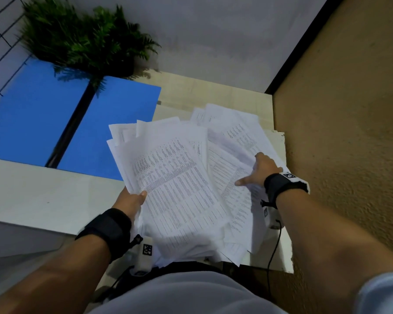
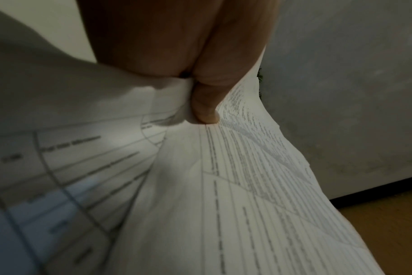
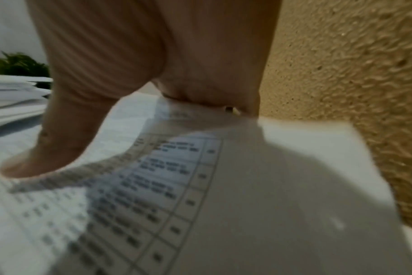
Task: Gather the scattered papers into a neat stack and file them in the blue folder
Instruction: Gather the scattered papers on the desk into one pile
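A loose, fanned pile of printed white papers [image 1: 179, 177] lies over the near right part of the desk. My left hand [image 1: 132, 200] grips the pile's left edge, thumb on top and fingers hidden beneath; the left wrist view shows the thumb [image 2: 205, 109] pinching the papers [image 2: 235, 176]. My right hand [image 1: 259, 171] holds the right-hand sheets, thumb pressed on top, fingers tucked under a lifted sheet; the right wrist view shows that thumb [image 3: 47, 158] on the printed papers [image 3: 153, 186]. The blue folder [image 1: 66, 123] lies open flat at the left, apart from the papers.
A potted fern [image 1: 82, 39] stands behind the folder, its fronds overhanging it. A rough tan wall [image 1: 349, 132] runs close along the right. The pale desk [image 1: 32, 196] ends at the near edge. A black cable [image 1: 273, 245] hangs by my right wrist.
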A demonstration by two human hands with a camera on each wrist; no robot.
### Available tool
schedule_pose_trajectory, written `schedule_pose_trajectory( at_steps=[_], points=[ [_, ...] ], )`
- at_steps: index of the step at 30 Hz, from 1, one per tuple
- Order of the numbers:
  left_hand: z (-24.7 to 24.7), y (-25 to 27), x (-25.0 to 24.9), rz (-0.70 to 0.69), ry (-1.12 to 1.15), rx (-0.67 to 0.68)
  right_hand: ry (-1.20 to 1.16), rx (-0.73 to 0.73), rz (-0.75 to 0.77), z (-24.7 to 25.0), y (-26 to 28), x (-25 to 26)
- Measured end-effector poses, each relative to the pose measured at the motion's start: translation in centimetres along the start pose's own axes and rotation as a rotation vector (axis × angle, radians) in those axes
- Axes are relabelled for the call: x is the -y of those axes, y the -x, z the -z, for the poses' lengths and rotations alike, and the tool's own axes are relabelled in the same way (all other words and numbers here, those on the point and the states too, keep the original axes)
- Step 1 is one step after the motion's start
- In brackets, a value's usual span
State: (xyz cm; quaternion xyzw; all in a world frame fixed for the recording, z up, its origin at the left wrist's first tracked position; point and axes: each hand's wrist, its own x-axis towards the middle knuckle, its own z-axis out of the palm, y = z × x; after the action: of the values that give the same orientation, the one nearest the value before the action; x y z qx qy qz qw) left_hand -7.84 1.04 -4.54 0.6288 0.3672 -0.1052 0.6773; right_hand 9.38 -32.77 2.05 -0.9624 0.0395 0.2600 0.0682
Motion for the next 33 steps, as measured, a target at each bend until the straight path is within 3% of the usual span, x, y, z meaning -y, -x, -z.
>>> schedule_pose_trajectory(
  at_steps=[4,7,10,14,16,18,21,25,29,31,33],
  points=[
    [-0.8,-0.2,-0.3,-0.034,-0.056,-0.009,-0.120,0.097,0.002,-1.5,0.9,-0.1],
    [-1.2,-0.1,-0.7,-0.016,-0.004,0.007,-0.189,0.040,0.061,-0.4,2.5,-0.2],
    [-1.7,0.1,-1.0,0.026,0.036,0.018,-0.373,-0.185,0.043,2.8,5.2,-1.2],
    [-2.8,0.4,-2.2,0.018,0.041,0.087,-0.632,-0.692,0.061,8.2,11.1,-1.9],
    [-3.6,0.3,-2.6,0.008,0.015,0.132,-0.786,-0.834,0.095,9.5,13.1,-1.4],
    [-4.5,0.6,-3.0,-0.004,-0.070,0.152,-0.929,-0.798,0.109,9.0,13.7,-0.6],
    [-5.3,0.8,-2.9,-0.032,-0.214,0.122,-1.013,-0.519,0.079,5.2,13.2,1.1],
    [-5.4,1.2,-3.5,-0.028,-0.185,0.121,-0.923,-0.222,-0.001,-1.7,12.2,2.8],
    [-5.4,0.8,-3.9,0.007,-0.118,0.155,-0.699,-0.178,-0.126,-6.9,10.3,3.0],
    [-5.4,0.7,-3.6,-0.024,-0.108,0.234,-0.569,-0.151,-0.066,-8.0,10.0,3.3],
    [-5.6,0.7,-3.3,-0.055,-0.180,0.212,-0.493,-0.127,0.020,-8.6,9.9,3.6]
  ],
)
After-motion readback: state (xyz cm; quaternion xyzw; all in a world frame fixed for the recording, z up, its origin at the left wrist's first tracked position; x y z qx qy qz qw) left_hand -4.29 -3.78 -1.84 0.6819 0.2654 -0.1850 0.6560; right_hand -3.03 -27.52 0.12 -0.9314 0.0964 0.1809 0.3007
